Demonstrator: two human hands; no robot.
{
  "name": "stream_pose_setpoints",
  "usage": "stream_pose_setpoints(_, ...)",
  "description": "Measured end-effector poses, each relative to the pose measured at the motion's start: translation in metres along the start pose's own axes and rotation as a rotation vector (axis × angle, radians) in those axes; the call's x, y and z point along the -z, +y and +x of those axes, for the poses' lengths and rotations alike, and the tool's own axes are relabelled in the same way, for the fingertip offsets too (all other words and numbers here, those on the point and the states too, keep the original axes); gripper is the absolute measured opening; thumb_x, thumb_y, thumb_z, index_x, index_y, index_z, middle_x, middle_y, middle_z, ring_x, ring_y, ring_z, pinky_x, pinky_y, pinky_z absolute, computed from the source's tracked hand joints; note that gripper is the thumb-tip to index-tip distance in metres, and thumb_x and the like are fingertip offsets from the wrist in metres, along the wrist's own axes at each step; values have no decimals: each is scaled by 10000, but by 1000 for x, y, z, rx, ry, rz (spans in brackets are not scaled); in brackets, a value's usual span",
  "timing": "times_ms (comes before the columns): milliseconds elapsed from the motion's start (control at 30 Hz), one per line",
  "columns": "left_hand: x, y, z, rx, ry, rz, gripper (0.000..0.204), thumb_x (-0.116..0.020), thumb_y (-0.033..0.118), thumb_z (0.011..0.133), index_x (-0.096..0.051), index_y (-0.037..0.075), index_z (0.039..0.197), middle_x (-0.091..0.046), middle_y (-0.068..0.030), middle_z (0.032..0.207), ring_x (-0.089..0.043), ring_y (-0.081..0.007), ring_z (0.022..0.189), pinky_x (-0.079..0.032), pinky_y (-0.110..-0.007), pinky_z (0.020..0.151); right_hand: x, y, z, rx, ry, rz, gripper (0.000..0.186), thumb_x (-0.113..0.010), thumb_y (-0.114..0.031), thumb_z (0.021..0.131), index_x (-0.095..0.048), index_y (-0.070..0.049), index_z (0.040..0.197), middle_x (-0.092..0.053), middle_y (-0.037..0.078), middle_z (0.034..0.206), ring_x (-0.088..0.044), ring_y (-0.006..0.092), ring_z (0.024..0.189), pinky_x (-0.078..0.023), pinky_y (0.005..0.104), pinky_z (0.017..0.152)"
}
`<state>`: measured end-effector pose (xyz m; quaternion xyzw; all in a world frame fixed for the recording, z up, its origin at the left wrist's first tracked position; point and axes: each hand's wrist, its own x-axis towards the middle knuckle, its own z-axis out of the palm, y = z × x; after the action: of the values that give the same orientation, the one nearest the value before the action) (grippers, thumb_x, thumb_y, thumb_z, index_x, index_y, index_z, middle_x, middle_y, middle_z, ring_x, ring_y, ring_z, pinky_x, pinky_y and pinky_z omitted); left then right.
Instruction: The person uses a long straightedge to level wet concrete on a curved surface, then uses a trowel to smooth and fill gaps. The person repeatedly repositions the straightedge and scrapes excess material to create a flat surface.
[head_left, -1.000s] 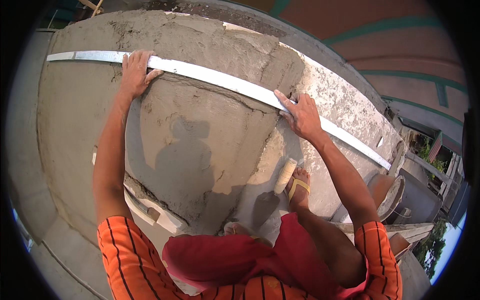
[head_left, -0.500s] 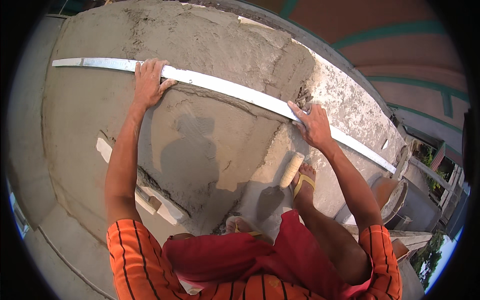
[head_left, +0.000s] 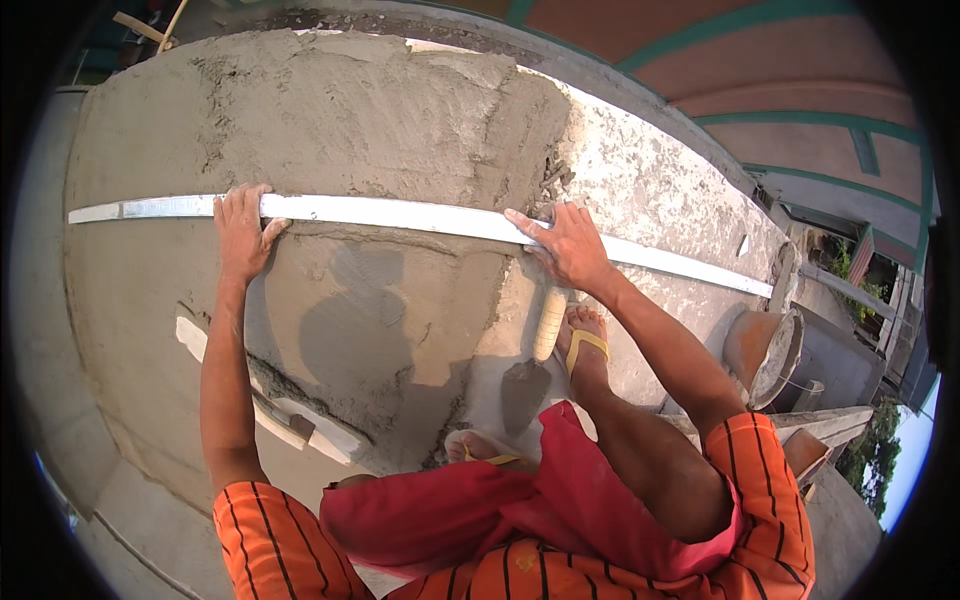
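Observation:
A long, pale metal straightedge (head_left: 400,213) lies across the wet grey mortar (head_left: 330,110), spanning from the far left to the bare, blotchy concrete (head_left: 650,160) on the right. My left hand (head_left: 243,232) grips it left of its middle, fingers over the far edge and thumb along the near side. Farther right, my right hand (head_left: 570,243) is closed round the bar, thumb pointing left along it. A ridge of mortar runs along the bar's near edge. Below my right hand rests a trowel with a pale ribbed handle (head_left: 549,322), its blade coated in grey mortar.
By my left forearm lies a float-like tool (head_left: 330,437), partly in the mortar. My feet in yellow-strapped sandals (head_left: 587,345) stand near the trowel. A mortar-stained bucket-like container (head_left: 775,345) sits at the right. A wall with green bands (head_left: 790,70) rises at the far right.
Both hands still hold the straightedge. In the picture it sits lower at the left and more level, with its right end higher. The whole view has also shifted.

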<state>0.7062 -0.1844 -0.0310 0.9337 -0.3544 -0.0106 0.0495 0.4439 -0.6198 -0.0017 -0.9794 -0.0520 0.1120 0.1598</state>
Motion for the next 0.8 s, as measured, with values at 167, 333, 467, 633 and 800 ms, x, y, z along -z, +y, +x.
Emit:
stream_pose_setpoints(167,5,-26,4,-25,-17,52,643,-543,620,861,-516,113,1255,-516,-119,1237,-420,-333,1238,-180,-583,1128,2,-14,22,-5,-31,-33,676,-703,-212,860,-429,-354,1462,-457,88,903,-444,254,848,-367,372,762)
stream_pose_setpoints(333,8,-29,-15,-12,11,32,612,-581,584,861,-522,110,1244,-526,-114,1186,-449,-317,1176,-239,-537,1068,-6,-19,26,91,140,77,655,-685,-221,877,-426,-349,1464,-486,99,936,-458,257,867,-380,371,781)
stream_pose_setpoints(467,1,16,-55,100,-31,1,678,-515,665,864,-517,122,1269,-498,-121,1265,-386,-332,1273,-153,-593,1117,-21,-5,-14,-120,-36,100,638,-691,-214,869,-456,-343,1447,-504,100,951,-468,263,881,-382,376,785)
stream_pose_setpoints(633,10,-2,-59,51,18,43,590,-575,556,874,-515,100,1243,-520,-119,1186,-426,-326,1194,-215,-545,1068,6,-16,11,31,-109,-27,655,-704,-187,850,-467,-342,1441,-499,113,946,-468,271,882,-376,377,789)
stream_pose_setpoints(800,6,7,-73,143,-13,-11,651,-536,637,865,-513,118,1257,-521,-103,1210,-431,-318,1202,-184,-585,1092,14,-27,15,-2,-181,18,699,-708,-166,835,-442,-347,1455,-506,119,993,-463,276,895,-371,376,808)
